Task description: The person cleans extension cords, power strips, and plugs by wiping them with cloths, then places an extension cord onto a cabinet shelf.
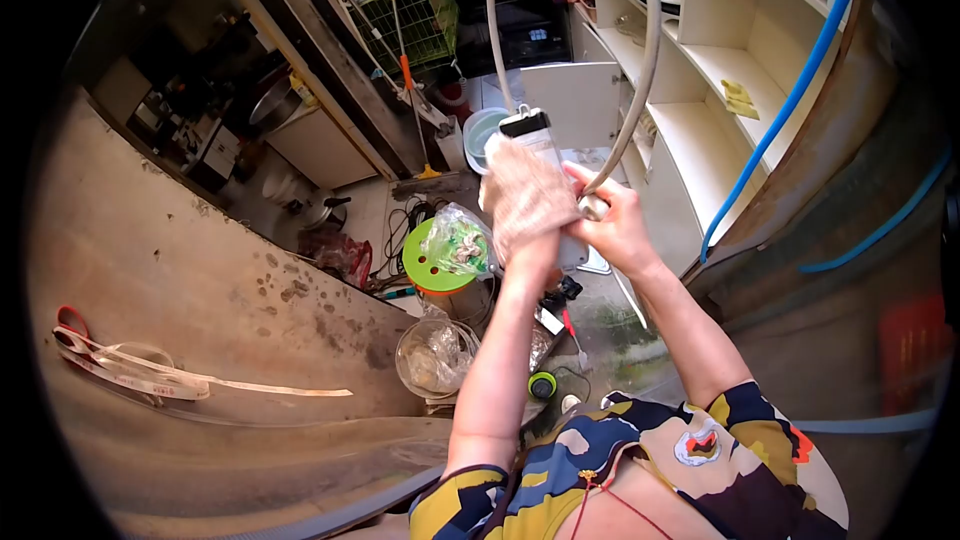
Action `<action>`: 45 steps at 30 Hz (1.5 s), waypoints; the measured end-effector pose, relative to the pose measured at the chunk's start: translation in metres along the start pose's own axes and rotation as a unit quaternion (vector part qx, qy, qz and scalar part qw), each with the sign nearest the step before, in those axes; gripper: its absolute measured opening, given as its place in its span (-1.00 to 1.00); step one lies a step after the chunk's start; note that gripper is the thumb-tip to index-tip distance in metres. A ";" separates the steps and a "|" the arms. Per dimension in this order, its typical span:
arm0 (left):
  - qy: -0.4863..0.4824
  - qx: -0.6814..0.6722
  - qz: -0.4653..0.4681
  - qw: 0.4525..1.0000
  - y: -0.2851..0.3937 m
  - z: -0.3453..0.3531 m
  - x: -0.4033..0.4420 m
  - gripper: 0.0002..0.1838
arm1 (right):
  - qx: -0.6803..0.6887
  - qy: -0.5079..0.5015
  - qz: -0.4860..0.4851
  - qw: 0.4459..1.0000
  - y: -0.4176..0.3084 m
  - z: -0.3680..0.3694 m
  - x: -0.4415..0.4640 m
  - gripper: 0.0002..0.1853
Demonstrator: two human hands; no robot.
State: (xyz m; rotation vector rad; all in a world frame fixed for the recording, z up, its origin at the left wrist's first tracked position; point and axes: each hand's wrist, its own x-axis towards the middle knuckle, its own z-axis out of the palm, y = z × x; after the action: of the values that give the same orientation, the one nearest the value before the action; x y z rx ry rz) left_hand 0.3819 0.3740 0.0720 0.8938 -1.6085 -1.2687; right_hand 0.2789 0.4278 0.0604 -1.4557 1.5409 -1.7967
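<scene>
A beige, wrinkled cloth (528,192) covers most of my left hand (532,246) and is pressed against the front of a pale, box-like device (541,141) with a black top. The fingers of that hand are hidden under the cloth. At the device's right side, my right hand (612,220) is closed around its edge, beside a round whitish fitting (593,207) where a grey hose (640,90) ends. Part of the hose loops up out of view. Both hands hide much of the device's middle.
Below left are a green round-topped stool (427,258) bearing a plastic bag (458,240), and a clear tub (405,360). White shelves (700,130) and a blue hose (785,120) stand at the right. A brown wall (230,240) with a hanging measuring tape (250,387) fills the left.
</scene>
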 end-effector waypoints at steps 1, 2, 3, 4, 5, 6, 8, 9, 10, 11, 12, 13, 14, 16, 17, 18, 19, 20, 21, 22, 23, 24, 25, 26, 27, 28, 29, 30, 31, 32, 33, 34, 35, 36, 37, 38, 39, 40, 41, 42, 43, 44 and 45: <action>0.000 -0.008 0.029 1.000 0.007 0.002 -0.015 -0.56 | 0.001 -0.003 -0.002 1.000 -0.003 0.000 0.002 -0.49; 0.000 -0.016 0.058 0.998 0.014 0.004 -0.029 -0.53 | -0.028 -0.002 -0.023 0.999 -0.009 -0.002 0.004 -0.52; -0.006 -0.097 0.055 0.994 0.006 0.005 -0.028 -0.55 | -0.056 0.000 -0.044 0.997 -0.011 -0.002 0.006 -0.54; -0.012 -0.177 0.052 0.983 0.003 0.006 -0.028 -0.57 | -0.094 -0.019 -0.074 0.993 -0.010 -0.002 0.004 -0.51; 0.040 -0.104 0.061 0.992 0.002 0.001 -0.025 -0.60 | -0.094 -0.023 -0.073 0.993 -0.012 -0.001 -0.001 -0.51; 0.093 -0.029 0.063 0.993 0.004 -0.004 -0.023 -0.62 | -0.130 -0.051 -0.093 0.986 -0.015 -0.001 -0.007 -0.49; 0.088 -0.127 0.063 0.986 -0.058 -0.015 0.015 -0.71 | -0.181 -0.069 -0.122 0.973 -0.016 0.003 -0.021 -0.44; 0.092 -0.180 0.173 0.964 -0.050 -0.022 0.024 -0.76 | -0.207 -0.062 -0.145 0.966 -0.018 0.003 -0.028 -0.43; 0.070 -0.231 0.103 0.965 -0.030 -0.032 0.026 -0.78 | -0.233 -0.072 -0.140 0.960 -0.021 0.001 -0.034 -0.43; 0.046 -0.281 0.032 0.958 -0.014 -0.041 0.030 -0.80 | -0.260 -0.080 -0.134 0.953 -0.023 -0.001 -0.038 -0.42; -0.002 -0.329 0.057 0.943 -0.011 -0.045 0.035 -0.80 | -0.261 -0.078 -0.131 0.953 -0.022 -0.003 -0.039 -0.42; -0.049 -0.375 0.079 0.922 -0.009 -0.047 0.038 -0.81 | -0.254 -0.084 -0.137 0.954 -0.022 -0.006 -0.039 -0.42; -0.048 -0.397 0.057 0.915 0.001 -0.046 0.037 -0.88 | -0.245 -0.090 -0.143 0.955 -0.021 -0.007 -0.039 -0.41; -0.104 -0.425 0.030 0.899 0.002 -0.050 0.039 -0.87 | -0.231 -0.090 -0.153 0.957 -0.027 -0.011 -0.039 -0.42; -0.143 -0.447 0.026 0.883 -0.004 -0.053 0.042 -0.86 | -0.217 -0.090 -0.169 0.957 -0.028 -0.012 -0.038 -0.42; -0.131 -0.493 0.021 0.860 -0.014 -0.055 0.046 -0.84 | -0.215 -0.092 -0.158 0.959 -0.026 -0.015 -0.036 -0.42; -0.119 -0.525 -0.011 0.843 -0.016 -0.057 0.046 -0.80 | -0.218 -0.098 -0.136 0.962 -0.020 -0.018 -0.034 -0.44; -0.110 -0.532 -0.016 0.840 -0.019 -0.057 0.047 -0.79 | -0.183 -0.100 -0.140 0.968 -0.014 -0.019 -0.032 -0.45; -0.101 -0.539 -0.020 0.836 -0.021 -0.057 0.047 -0.78 | -0.148 -0.101 -0.143 0.973 -0.011 -0.020 -0.030 -0.47; -0.109 -0.545 -0.011 0.831 -0.014 -0.056 0.043 -0.77 | -0.149 -0.098 -0.143 0.974 -0.010 -0.022 -0.026 -0.47; -0.114 -0.553 -0.002 0.825 -0.008 -0.055 0.037 -0.76 | -0.124 -0.119 -0.138 0.975 -0.009 -0.024 -0.023 -0.49; -0.134 -0.554 0.015 0.821 -0.008 -0.057 0.037 -0.78 | -0.097 -0.140 -0.130 0.977 -0.008 -0.025 -0.022 -0.51; -0.135 -0.570 0.018 0.810 -0.017 -0.058 0.039 -0.77 | -0.055 -0.154 -0.088 0.983 -0.011 -0.023 -0.021 -0.52; -0.124 -0.548 -0.006 0.827 -0.002 -0.055 0.028 -0.75 | 0.008 -0.152 -0.045 0.987 -0.009 -0.019 -0.020 -0.52; -0.115 -0.527 -0.027 0.842 0.013 -0.049 0.018 -0.71 | 0.070 -0.147 -0.006 0.987 -0.008 -0.016 -0.019 -0.51; -0.043 -0.528 -0.077 0.844 0.015 -0.041 0.023 -0.63 | 0.123 -0.151 0.014 0.981 -0.010 -0.013 -0.018 -0.50; -0.071 -0.557 -0.082 0.824 0.022 -0.040 0.015 -0.64 | 0.123 -0.151 0.014 0.981 -0.012 -0.015 -0.018 -0.50; -0.093 -0.532 -0.088 0.837 0.021 -0.043 0.015 -0.65 | 0.197 -0.173 0.120 0.957 -0.014 -0.016 -0.019 -0.47; -0.113 -0.508 -0.094 0.849 0.019 -0.047 0.015 -0.66 | 0.268 -0.194 0.223 0.917 -0.016 -0.016 -0.020 -0.44; -0.145 -0.550 -0.098 0.816 0.010 -0.048 0.014 -0.64 | 0.318 -0.196 0.234 0.897 -0.015 -0.012 -0.021 -0.43; -0.143 -0.549 -0.096 0.818 0.000 -0.047 0.009 -0.64 | 0.320 -0.199 0.234 0.897 -0.011 -0.008 -0.020 -0.43; -0.123 -0.459 -0.050 0.878 -0.006 -0.044 0.000 -0.62 | 0.348 -0.207 0.248 0.880 -0.004 -0.004 -0.019 -0.49; -0.120 -0.378 -0.017 0.918 -0.009 -0.046 -0.001 -0.60 | 0.375 -0.215 0.261 0.863 0.002 -0.001 -0.017 -0.55; -0.111 -0.291 0.016 0.950 -0.010 -0.047 -0.003 -0.59 | 0.373 -0.257 0.253 0.855 0.009 -0.002 -0.015 -0.60; -0.098 -0.204 0.046 0.973 -0.011 -0.048 -0.005 -0.57 | 0.370 -0.261 0.254 0.855 0.010 0.000 -0.015 -0.60; -0.152 -0.397 -0.002 0.905 -0.010 -0.049 0.000 -0.59 | 0.333 -0.252 0.270 0.868 0.009 0.002 -0.015 -0.62; -0.200 -0.570 -0.050 0.795 -0.010 -0.049 0.002 -0.60 | 0.295 -0.243 0.287 0.878 0.009 0.004 -0.016 -0.63; -0.151 -0.541 -0.064 0.825 -0.014 -0.053 0.005 -0.69 | 0.255 -0.238 0.302 0.887 0.011 0.006 -0.015 -0.67; -0.151 -0.541 -0.062 0.825 -0.017 -0.054 0.008 -0.69 | 0.196 -0.230 0.279 0.912 0.010 0.007 -0.017 -0.73; -0.103 -0.506 -0.034 0.856 -0.020 -0.054 0.009 -0.72 | 0.188 -0.206 0.267 0.923 0.008 0.009 -0.020 -0.76; -0.054 -0.469 -0.007 0.882 -0.018 -0.054 0.009 -0.75 | 0.180 -0.182 0.254 0.933 0.006 0.011 -0.021 -0.78; -0.054 -0.428 0.019 0.902 -0.015 -0.057 0.014 -0.75 | 0.133 -0.156 0.270 0.941 0.002 0.009 -0.019 -0.81; -0.030 -0.274 0.016 0.961 -0.011 -0.061 0.019 -0.66 | 0.084 -0.130 0.285 0.946 -0.005 0.005 -0.017 -0.84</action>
State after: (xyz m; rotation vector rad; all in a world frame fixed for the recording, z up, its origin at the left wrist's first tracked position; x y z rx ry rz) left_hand 0.4319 0.3328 0.0710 0.4816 -1.2076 -1.6185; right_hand 0.2912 0.4402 0.0565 -0.9802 1.4385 -1.2991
